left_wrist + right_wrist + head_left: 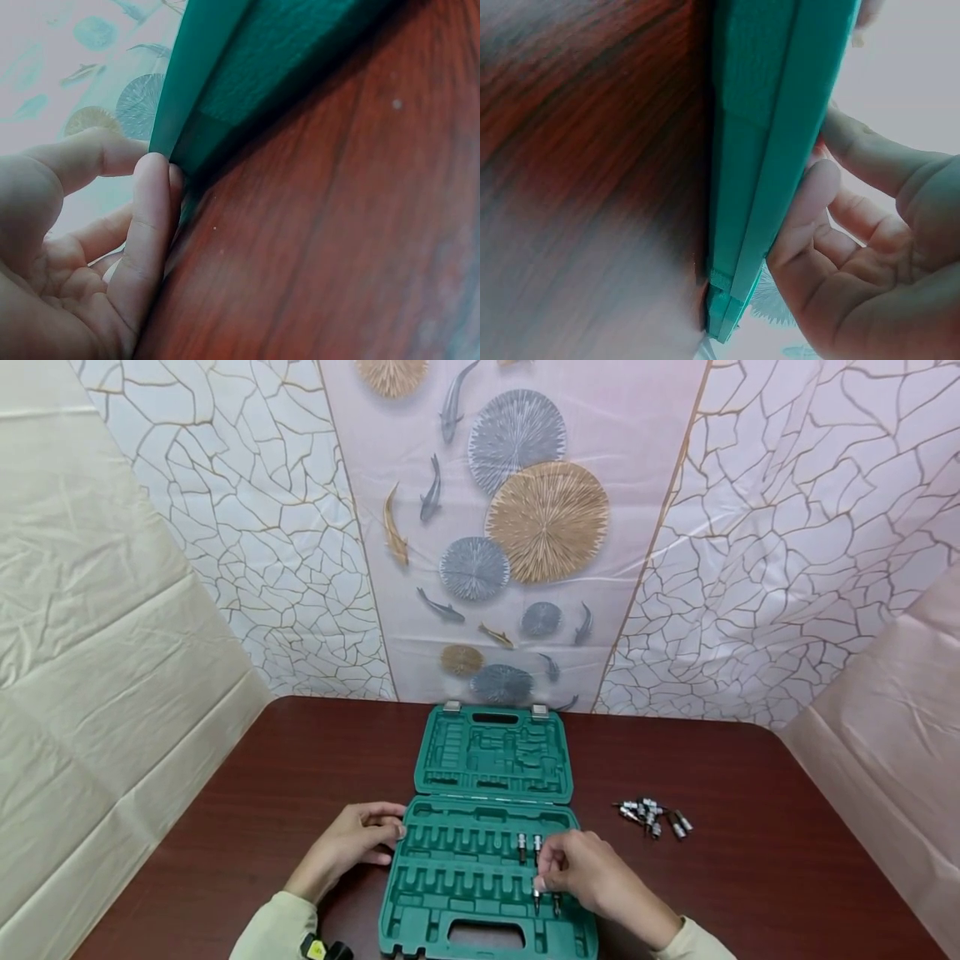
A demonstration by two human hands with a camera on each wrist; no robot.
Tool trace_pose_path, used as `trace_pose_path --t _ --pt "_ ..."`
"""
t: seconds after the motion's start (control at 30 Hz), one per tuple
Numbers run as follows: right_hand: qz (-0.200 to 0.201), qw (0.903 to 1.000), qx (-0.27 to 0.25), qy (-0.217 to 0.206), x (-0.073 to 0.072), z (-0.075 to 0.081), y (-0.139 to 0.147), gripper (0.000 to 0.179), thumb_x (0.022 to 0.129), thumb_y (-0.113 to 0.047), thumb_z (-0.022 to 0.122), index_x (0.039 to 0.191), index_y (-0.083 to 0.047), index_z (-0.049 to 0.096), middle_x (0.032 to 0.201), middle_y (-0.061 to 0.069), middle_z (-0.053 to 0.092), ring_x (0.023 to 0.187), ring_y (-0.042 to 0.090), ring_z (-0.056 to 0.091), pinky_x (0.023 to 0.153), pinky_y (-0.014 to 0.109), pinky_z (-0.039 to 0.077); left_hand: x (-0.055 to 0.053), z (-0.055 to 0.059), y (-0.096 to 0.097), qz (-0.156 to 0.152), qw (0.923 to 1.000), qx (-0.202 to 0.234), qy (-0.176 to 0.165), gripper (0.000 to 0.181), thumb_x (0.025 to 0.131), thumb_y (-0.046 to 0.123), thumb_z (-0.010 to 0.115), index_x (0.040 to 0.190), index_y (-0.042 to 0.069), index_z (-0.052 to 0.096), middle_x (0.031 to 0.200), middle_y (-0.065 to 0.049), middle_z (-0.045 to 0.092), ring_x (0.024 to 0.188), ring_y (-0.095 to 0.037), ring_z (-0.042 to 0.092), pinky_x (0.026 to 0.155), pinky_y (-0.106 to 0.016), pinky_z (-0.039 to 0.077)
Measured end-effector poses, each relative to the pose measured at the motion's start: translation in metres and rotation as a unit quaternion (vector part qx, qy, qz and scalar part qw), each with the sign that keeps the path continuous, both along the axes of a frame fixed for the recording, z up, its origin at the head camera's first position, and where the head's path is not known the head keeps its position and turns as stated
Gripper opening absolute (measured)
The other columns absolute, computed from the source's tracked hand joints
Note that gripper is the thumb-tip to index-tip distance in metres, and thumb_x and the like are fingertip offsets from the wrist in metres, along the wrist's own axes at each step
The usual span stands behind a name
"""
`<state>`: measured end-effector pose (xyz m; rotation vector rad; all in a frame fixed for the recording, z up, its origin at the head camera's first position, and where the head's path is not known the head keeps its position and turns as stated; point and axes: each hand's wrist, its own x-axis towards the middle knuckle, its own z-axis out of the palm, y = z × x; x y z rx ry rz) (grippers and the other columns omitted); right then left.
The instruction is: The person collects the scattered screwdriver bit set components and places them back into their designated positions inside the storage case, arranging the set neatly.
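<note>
A green plastic tool case lies unfolded on the table, its lid laid back behind it. At the left rim of the case, my left hand rests with its fingertips touching the edge. My right hand is over the right part of the case, pinching a small silver-and-dark bit socket at a slot of the lower row. Beside it sits another bit socket. Two more, a left one and a right one, stand in the upper row. In the right wrist view, the case hides the held piece.
A loose pile of bit sockets lies on the dark red-brown table, right of the case. A black and yellow object is by the left sleeve. Patterned cloth hangs behind the table.
</note>
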<state>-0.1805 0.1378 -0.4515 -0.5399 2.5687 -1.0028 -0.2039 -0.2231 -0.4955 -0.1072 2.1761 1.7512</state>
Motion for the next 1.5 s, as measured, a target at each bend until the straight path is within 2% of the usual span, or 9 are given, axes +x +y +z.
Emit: trace_pose_path --t 0.17,0.53,0.7,0.87,0.97,1.1,1.23,1.33,1.5 --pt "-0.008 0.9999 0.007 0.002 0.003 0.001 0.001 0.022 0.091 -0.007 0.081 0.077 -0.017 0.067 0.068 -0.005 0.062 0.061 0.013 0.054 0.053 0.024 0.036 0.001 0.000 0.001 -0.005 1.0000 0.005 0.005 0.048 0.101 0.013 0.069 0.144 -0.005 0.059 0.111 -0.011 0.071 0.091 -0.017 0.070 0.069 -0.034 0.063" --pt "-0.031 0.9991 -0.005 -0.030 0.008 -0.001 -0.005 0.021 0.096 -0.008 0.076 0.078 -0.014 0.065 0.068 0.000 0.060 0.058 0.015 0.047 0.053 0.028 0.037 0.000 -0.003 0.000 -0.002 0.9999 0.002 0.013 0.046 0.100 0.013 0.068 0.142 -0.005 0.060 0.110 -0.010 0.071 0.091 -0.017 0.070 0.069 -0.034 0.063" --pt "-0.021 0.9991 -0.035 -0.010 0.007 -0.006 0.000 0.017 0.095 -0.007 0.075 0.082 -0.014 0.067 0.072 -0.002 0.061 0.062 0.014 0.051 0.055 0.028 0.041 0.000 -0.004 0.000 -0.004 0.9998 0.003 0.018 0.047 0.100 0.013 0.069 0.142 -0.005 0.060 0.111 -0.010 0.072 0.091 -0.016 0.071 0.069 -0.035 0.063" --pt "-0.020 0.9967 -0.079 0.004 0.006 -0.003 0.011 0.007 0.099 -0.013 0.074 0.093 -0.012 0.071 0.080 -0.002 0.065 0.063 0.013 0.056 0.055 0.028 0.047 0.001 -0.002 -0.001 0.003 0.9999 -0.006 0.015 0.046 0.099 0.014 0.070 0.141 -0.004 0.062 0.111 -0.011 0.072 0.092 -0.018 0.071 0.070 -0.035 0.063" --pt "-0.043 0.9953 -0.086 0.009 0.006 0.002 0.020 0.006 0.100 -0.016 0.073 0.099 -0.010 0.072 0.084 0.001 0.068 0.062 0.016 0.058 0.054 0.030 0.050 0.001 -0.001 0.001 0.006 0.9998 -0.013 0.012 0.046 0.098 0.015 0.072 0.140 -0.002 0.063 0.111 -0.011 0.071 0.092 -0.019 0.071 0.071 -0.036 0.063" --pt "-0.102 0.9912 -0.080 0.029 0.004 0.009 0.029 0.009 0.100 -0.016 0.073 0.106 -0.009 0.072 0.088 0.002 0.070 0.061 0.021 0.059 0.052 0.033 0.051 0.002 -0.001 0.000 0.008 0.9998 -0.016 0.012 0.047 0.098 0.017 0.072 0.140 -0.002 0.063 0.111 -0.010 0.071 0.092 -0.019 0.071 0.072 -0.037 0.063" --pt "-0.156 0.9832 -0.054 0.078 -0.001 0.014 0.041 0.008 0.100 -0.015 0.074 0.107 -0.011 0.073 0.090 -0.002 0.070 0.073 0.017 0.062 0.061 0.032 0.051 0.002 -0.001 0.000 0.008 0.9997 -0.016 0.013 0.047 0.098 0.016 0.072 0.140 -0.002 0.063 0.112 -0.010 0.071 0.092 -0.019 0.071 0.072 -0.037 0.063" --pt "-0.179 0.9779 -0.035 0.102 -0.006 0.013 0.054 0.011 0.100 -0.017 0.074 0.109 -0.011 0.073 0.093 -0.003 0.072 0.085 0.014 0.064 0.070 0.032 0.051 0.002 -0.001 0.000 0.006 0.9997 -0.018 0.014 0.047 0.098 0.017 0.072 0.140 -0.002 0.063 0.112 -0.010 0.071 0.092 -0.020 0.071 0.072 -0.038 0.063" --pt "-0.214 0.9726 -0.063 0.065 -0.012 0.012 0.078 0.020 0.103 -0.019 0.070 0.118 -0.005 0.071 0.094 0.005 0.069 0.071 0.019 0.060 0.059 0.031 0.050 0.001 -0.002 0.001 0.002 0.9998 -0.016 0.014 0.048 0.098 0.018 0.073 0.140 -0.002 0.062 0.113 -0.010 0.071 0.093 -0.019 0.071 0.073 -0.038 0.063"
